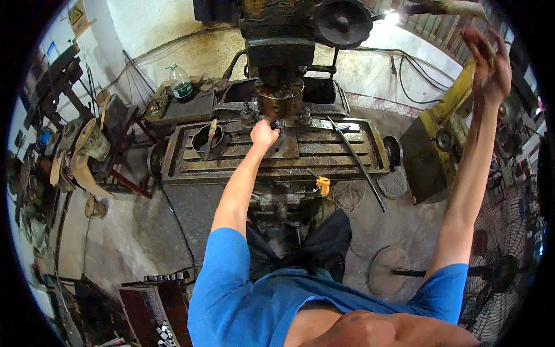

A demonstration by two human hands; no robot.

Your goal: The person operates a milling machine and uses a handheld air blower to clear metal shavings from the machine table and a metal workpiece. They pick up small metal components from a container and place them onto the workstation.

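My left hand (pixel 265 134) is closed at the middle of a slotted milling machine table (pixel 324 164), just below the round spindle end (pixel 280 95). Whatever its fingers grip there is hidden by the hand. Raised at the far upper right is my right hand (pixel 490 72), its fingers apart and nothing seen in them. Just above that hand runs a long lever handle (pixel 451 7), apart from the fingers as far as I can see. Left of my left hand, a dark pot (pixel 199 142) with a wooden-handled brush (pixel 211 134) stands on the table.
A long metal bar (pixel 359 165) lies slanted over the table's right front edge. A yellow-orange handled tool (pixel 322 185) hangs at the front edge. A yellow-sided cabinet (pixel 430 144) stands right, a floor fan (pixel 497 274) lower right, a bucket (pixel 93 141) left.
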